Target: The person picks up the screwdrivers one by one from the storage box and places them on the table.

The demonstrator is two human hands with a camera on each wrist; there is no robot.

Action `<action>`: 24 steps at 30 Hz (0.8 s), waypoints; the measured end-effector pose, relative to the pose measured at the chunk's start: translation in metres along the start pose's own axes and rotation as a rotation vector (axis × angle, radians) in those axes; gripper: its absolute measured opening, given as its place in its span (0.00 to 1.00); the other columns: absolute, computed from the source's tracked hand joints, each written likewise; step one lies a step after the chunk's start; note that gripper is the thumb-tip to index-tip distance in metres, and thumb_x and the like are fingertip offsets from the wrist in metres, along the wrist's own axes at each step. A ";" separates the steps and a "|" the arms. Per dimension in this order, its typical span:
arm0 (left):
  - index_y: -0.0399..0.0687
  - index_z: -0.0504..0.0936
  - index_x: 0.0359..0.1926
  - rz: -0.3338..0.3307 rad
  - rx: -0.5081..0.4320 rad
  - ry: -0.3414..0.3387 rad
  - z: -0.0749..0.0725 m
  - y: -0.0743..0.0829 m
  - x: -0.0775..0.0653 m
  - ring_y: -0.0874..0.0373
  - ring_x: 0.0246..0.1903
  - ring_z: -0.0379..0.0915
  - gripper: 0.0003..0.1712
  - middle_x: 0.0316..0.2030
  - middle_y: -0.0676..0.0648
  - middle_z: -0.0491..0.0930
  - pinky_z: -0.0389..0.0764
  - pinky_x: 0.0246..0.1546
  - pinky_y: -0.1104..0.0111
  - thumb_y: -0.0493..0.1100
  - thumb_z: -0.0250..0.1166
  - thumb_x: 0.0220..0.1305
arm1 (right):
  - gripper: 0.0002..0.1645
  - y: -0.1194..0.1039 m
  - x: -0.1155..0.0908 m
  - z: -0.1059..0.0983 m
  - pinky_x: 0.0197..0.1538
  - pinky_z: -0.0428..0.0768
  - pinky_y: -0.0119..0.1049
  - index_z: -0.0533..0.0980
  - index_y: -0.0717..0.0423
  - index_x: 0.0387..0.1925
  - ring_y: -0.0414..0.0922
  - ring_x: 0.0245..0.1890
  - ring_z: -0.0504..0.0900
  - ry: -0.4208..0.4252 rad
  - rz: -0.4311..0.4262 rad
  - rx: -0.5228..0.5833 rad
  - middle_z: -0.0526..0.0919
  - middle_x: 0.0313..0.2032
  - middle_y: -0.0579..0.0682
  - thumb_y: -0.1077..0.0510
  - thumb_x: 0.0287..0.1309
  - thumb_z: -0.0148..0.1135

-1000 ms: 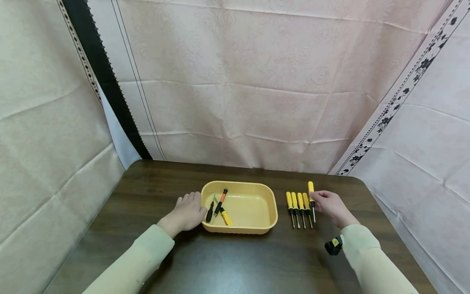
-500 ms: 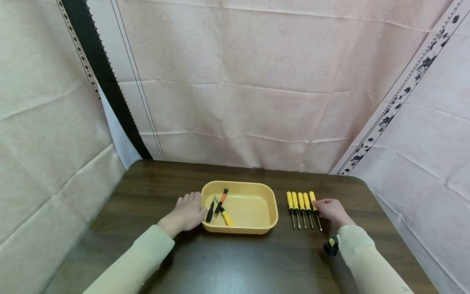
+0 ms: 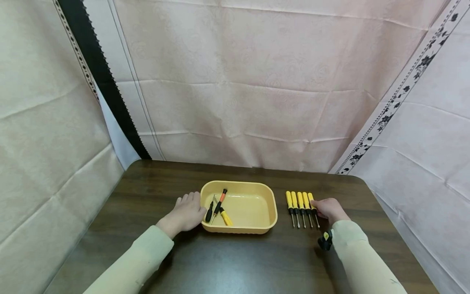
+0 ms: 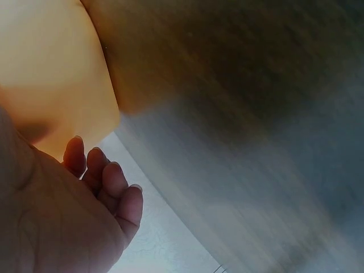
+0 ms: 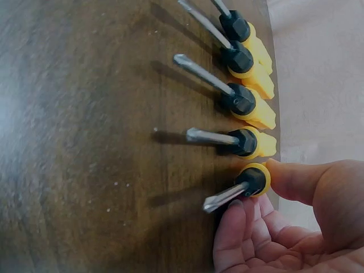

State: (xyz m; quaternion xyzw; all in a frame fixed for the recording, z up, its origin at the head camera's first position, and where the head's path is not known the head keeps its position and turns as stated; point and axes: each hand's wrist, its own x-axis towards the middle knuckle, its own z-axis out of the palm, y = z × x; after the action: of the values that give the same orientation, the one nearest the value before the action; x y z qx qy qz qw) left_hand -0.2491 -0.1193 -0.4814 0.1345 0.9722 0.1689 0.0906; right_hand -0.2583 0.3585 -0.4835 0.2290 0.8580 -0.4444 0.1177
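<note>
At the tray's left end, my left hand (image 3: 185, 213) grips the rim of a yellow plastic tray (image 3: 269, 204), fingers loosely bent at the outer wall in the left wrist view. Inside lie a black screwdriver (image 3: 209, 213), an orange-and-black screwdriver (image 3: 221, 199) and a yellow-handled tool (image 3: 226, 217). To the right, several yellow-handled screwdrivers (image 3: 300, 201) form a row, shafts toward me. My right hand (image 3: 329, 210) pinches the rightmost screwdriver (image 5: 253, 181) by its yellow handle between thumb and fingers. Its cross-shaped tip (image 5: 211, 205) shows close over the table.
A dark wooden table (image 3: 238, 261) carries everything. Pale patterned cloth (image 3: 235, 102) hangs behind its far edge and along both sides. A small black device (image 3: 325, 241) sits at my right wrist, low over the table.
My right hand has brought its screwdriver down from above the row's far end to the right end, then shifted it slightly left toward its neighbour. The left hand and tray stay put.
</note>
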 end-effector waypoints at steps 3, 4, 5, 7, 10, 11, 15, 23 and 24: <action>0.41 0.66 0.49 -0.002 -0.004 0.003 0.002 -0.001 0.001 0.51 0.37 0.57 0.18 0.36 0.47 0.64 0.57 0.39 0.58 0.51 0.46 0.68 | 0.24 -0.001 0.002 0.001 0.38 0.78 0.36 0.75 0.70 0.46 0.47 0.33 0.75 0.005 0.019 0.017 0.75 0.34 0.54 0.50 0.63 0.60; 0.41 0.66 0.49 -0.002 -0.004 0.004 0.003 -0.002 0.001 0.50 0.37 0.57 0.19 0.36 0.47 0.64 0.57 0.39 0.58 0.51 0.47 0.68 | 0.22 -0.001 0.003 0.001 0.37 0.78 0.36 0.75 0.69 0.44 0.46 0.32 0.75 0.003 0.023 0.022 0.74 0.32 0.53 0.50 0.63 0.60; 0.41 0.66 0.49 0.001 -0.006 0.004 0.003 -0.002 0.001 0.50 0.37 0.57 0.19 0.36 0.47 0.64 0.57 0.39 0.58 0.51 0.47 0.68 | 0.21 -0.001 0.004 0.002 0.37 0.78 0.36 0.76 0.67 0.42 0.45 0.31 0.75 0.005 0.032 0.026 0.74 0.31 0.52 0.50 0.62 0.61; 0.41 0.66 0.49 0.007 -0.006 0.006 0.003 -0.002 0.001 0.50 0.37 0.57 0.18 0.36 0.47 0.64 0.57 0.39 0.58 0.51 0.47 0.68 | 0.20 -0.001 0.006 0.002 0.36 0.77 0.36 0.76 0.66 0.40 0.45 0.29 0.75 0.002 0.039 0.032 0.74 0.29 0.51 0.50 0.63 0.61; 0.41 0.66 0.49 0.011 -0.005 0.007 0.002 -0.001 0.001 0.50 0.37 0.57 0.19 0.36 0.47 0.64 0.57 0.39 0.58 0.51 0.47 0.68 | 0.21 0.000 0.007 0.002 0.37 0.76 0.36 0.76 0.65 0.41 0.44 0.29 0.75 0.005 0.047 0.036 0.74 0.29 0.50 0.49 0.63 0.60; 0.41 0.66 0.49 0.011 -0.003 0.007 0.002 -0.001 0.001 0.50 0.37 0.57 0.19 0.36 0.47 0.64 0.57 0.39 0.58 0.51 0.47 0.68 | 0.21 0.000 0.007 0.002 0.37 0.76 0.36 0.76 0.66 0.41 0.44 0.29 0.75 0.005 0.048 0.032 0.74 0.29 0.50 0.48 0.63 0.60; 0.41 0.66 0.50 -0.001 0.005 0.002 0.000 0.000 0.001 0.51 0.37 0.57 0.19 0.37 0.47 0.64 0.58 0.39 0.58 0.51 0.47 0.68 | 0.25 0.000 0.006 0.001 0.37 0.74 0.37 0.75 0.67 0.45 0.45 0.30 0.75 0.001 0.052 0.008 0.74 0.31 0.51 0.46 0.63 0.60; 0.41 0.66 0.49 -0.004 0.003 0.002 0.001 -0.001 -0.001 0.50 0.37 0.58 0.19 0.37 0.47 0.64 0.58 0.39 0.58 0.52 0.47 0.68 | 0.36 -0.001 0.005 0.002 0.48 0.75 0.46 0.70 0.73 0.57 0.51 0.43 0.75 -0.020 0.040 -0.038 0.76 0.50 0.63 0.45 0.64 0.59; 0.41 0.66 0.49 -0.003 0.002 0.003 0.001 -0.001 -0.001 0.50 0.37 0.57 0.19 0.37 0.47 0.64 0.58 0.39 0.58 0.52 0.47 0.68 | 0.34 -0.002 0.005 0.002 0.48 0.75 0.47 0.72 0.72 0.55 0.51 0.42 0.75 -0.020 0.042 -0.044 0.77 0.47 0.62 0.45 0.64 0.59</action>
State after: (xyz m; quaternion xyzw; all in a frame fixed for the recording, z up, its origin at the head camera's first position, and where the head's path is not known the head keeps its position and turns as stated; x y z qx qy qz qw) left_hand -0.2483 -0.1205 -0.4828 0.1331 0.9727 0.1677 0.0894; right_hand -0.2632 0.3578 -0.4852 0.2399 0.8614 -0.4251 0.1404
